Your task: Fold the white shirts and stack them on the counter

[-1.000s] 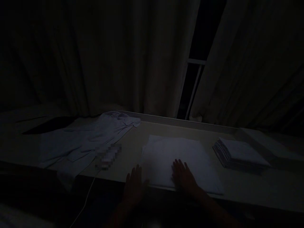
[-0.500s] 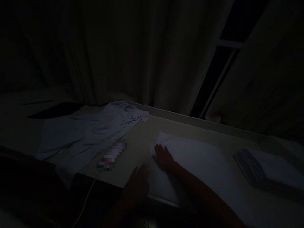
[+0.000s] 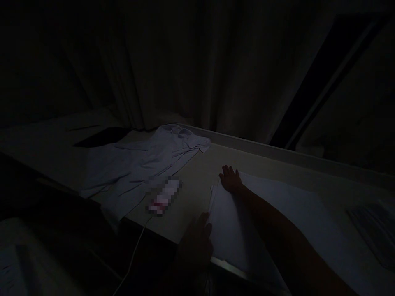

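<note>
Pale folded cloth — flat, rectangular, smooth, near table's front edge.

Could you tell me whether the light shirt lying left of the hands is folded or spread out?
Spread out, loosely: the shirt lies open and rumpled across the table, collar toward the curtain, not folded into a neat shape.

Readable text: none; the scene is too dark.
Small white and red object on the pale table: surface blurred out, nothing legible.
Flat white folded cloth: plain, unmarked.
</note>
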The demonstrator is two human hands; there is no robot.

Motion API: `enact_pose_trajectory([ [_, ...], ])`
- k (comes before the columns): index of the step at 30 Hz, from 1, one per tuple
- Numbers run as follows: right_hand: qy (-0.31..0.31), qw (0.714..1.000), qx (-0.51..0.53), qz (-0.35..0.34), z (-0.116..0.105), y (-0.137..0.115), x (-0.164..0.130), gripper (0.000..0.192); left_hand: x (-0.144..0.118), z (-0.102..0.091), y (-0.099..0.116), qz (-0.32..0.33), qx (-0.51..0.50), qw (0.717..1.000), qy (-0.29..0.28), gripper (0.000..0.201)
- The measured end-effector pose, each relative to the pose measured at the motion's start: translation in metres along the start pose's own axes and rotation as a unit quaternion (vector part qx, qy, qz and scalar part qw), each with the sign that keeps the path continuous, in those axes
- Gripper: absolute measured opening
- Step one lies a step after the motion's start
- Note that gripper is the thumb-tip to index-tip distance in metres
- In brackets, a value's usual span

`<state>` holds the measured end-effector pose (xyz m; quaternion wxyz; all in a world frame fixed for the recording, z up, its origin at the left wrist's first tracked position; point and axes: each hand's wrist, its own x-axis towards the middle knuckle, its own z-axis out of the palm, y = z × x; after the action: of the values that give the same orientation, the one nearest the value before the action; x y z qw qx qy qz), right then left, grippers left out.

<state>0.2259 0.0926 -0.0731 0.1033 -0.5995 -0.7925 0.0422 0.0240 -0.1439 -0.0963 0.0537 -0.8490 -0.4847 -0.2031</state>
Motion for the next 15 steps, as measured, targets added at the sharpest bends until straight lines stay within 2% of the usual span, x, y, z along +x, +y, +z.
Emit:
enact_pose_trajectory([
  [2,0.0,1.0,0.002,0.008,-0.008,-0.006,-0.011,0.06,-0.002,0.002,0.0,0.001,0.004,1.0,0.017,0.04],
  [4,0.009,1.0,0.001,0.007,-0.018,-0.014,-0.037,0.061,-0.004,0.005,-0.001,0.002,0.011,0.999,0.039,0.041],
  [6,0.021,1.0,-0.006,-0.019,-0.027,-0.018,-0.08,0.061,-0.006,0.008,-0.002,0.0,0.019,0.998,0.055,0.041],
  [8,0.026,0.997,-0.027,-0.065,-0.032,-0.013,-0.139,0.061,-0.006,0.01,-0.004,-0.002,0.029,0.998,0.06,0.042],
  [11,0.029,0.996,-0.063,-0.058,-0.036,0.027,-0.24,0.059,-0.005,0.014,-0.009,0.013,0.05,0.997,0.056,0.042],
  [13,0.032,0.996,-0.081,-0.003,-0.037,0.07,-0.305,0.061,-0.003,0.018,-0.014,0.034,0.064,0.996,0.06,0.043],
  [15,0.05,0.99,-0.097,0.084,-0.039,0.113,-0.364,0.062,-0.001,0.024,-0.02,0.064,0.071,0.992,0.077,0.044],
])
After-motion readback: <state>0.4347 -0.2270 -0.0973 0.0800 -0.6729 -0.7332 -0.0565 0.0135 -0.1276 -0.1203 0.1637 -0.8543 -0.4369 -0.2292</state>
